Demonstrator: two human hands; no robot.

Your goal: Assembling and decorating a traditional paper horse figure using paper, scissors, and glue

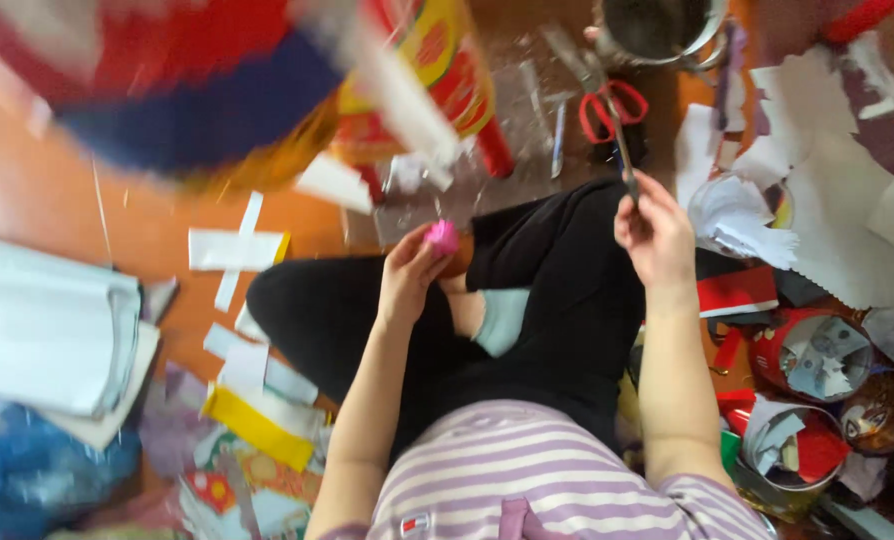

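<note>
Left hand (407, 272) pinches the pink piece (441, 238), right hand (655, 232) grips a thin dark stick (622, 150); best bring them together slowly.

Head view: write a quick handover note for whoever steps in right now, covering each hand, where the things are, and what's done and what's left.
Left hand: pinching a small pink piece over the lap.
Right hand: gripping a thin dark stick-like tool; its kind is unclear through blur.
Nearby: red-handled scissors lie on the floor ahead; white paper strips to the left; tins of scraps to the right.
Done: paper already cut into strips and scraps.
Left: pink piece and tool are not yet touching.
</note>
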